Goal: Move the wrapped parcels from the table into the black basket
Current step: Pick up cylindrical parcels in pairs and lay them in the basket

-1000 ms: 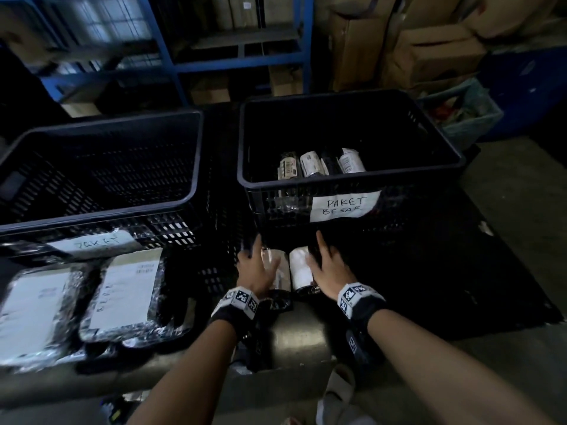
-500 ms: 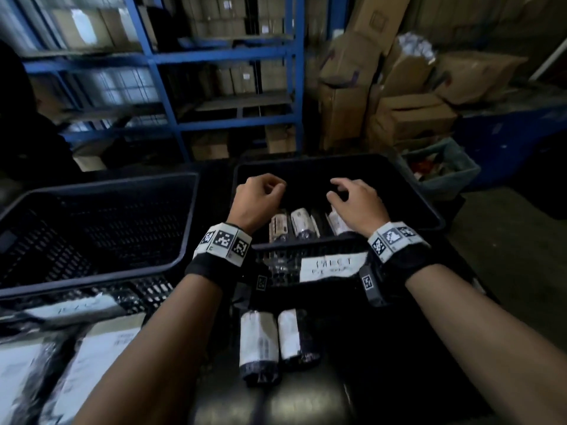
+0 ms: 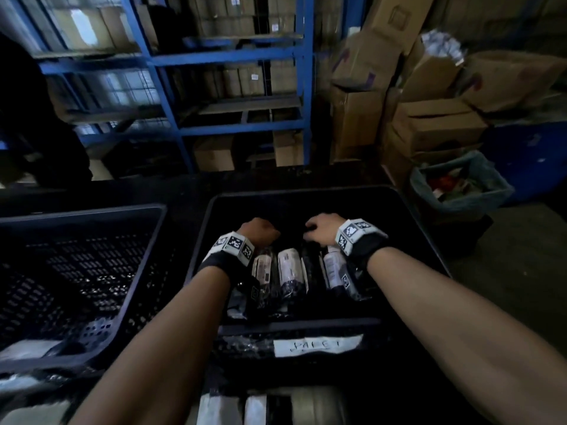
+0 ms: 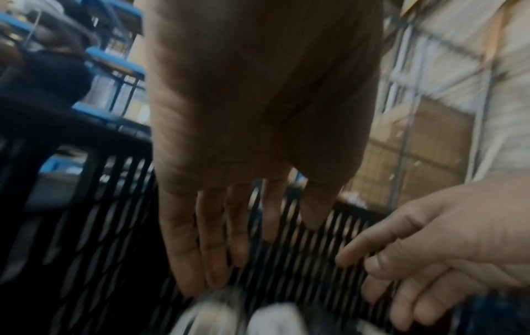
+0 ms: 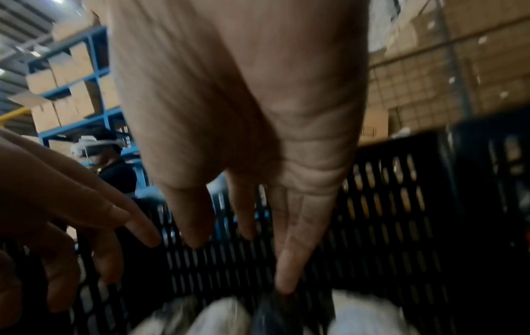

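Both hands reach down into the black basket (image 3: pixel 306 323) labelled "PAKET". Several wrapped parcels (image 3: pixel 291 268) lie side by side on its floor. My left hand (image 3: pixel 259 233) hangs over the far ends of the left parcels. In the left wrist view, the left hand (image 4: pixel 229 260) has straight fingers and holds nothing, its tips just above a blurred parcel (image 4: pixel 212 315). My right hand (image 3: pixel 322 230) hovers over the right parcels. Its fingers (image 5: pixel 286 272) point down, one tip reaching a dark parcel (image 5: pixel 275 315). Two more parcels (image 3: pixel 236 409) lie on the table below the basket.
A second, empty black basket (image 3: pixel 79 213) stands to the left. Flat silver-wrapped packets (image 3: pixel 27 384) lie at the lower left. Behind are blue shelving (image 3: pixel 233 53), stacked cardboard boxes (image 3: pixel 429 124) and a lined bin (image 3: pixel 460 185) at the right. Another person (image 5: pixel 114 163) stands at the shelves.
A second ago both hands rested on the two parcels on the table. They rose empty over the basket and now sit lower inside it; those two parcels stay on the table.
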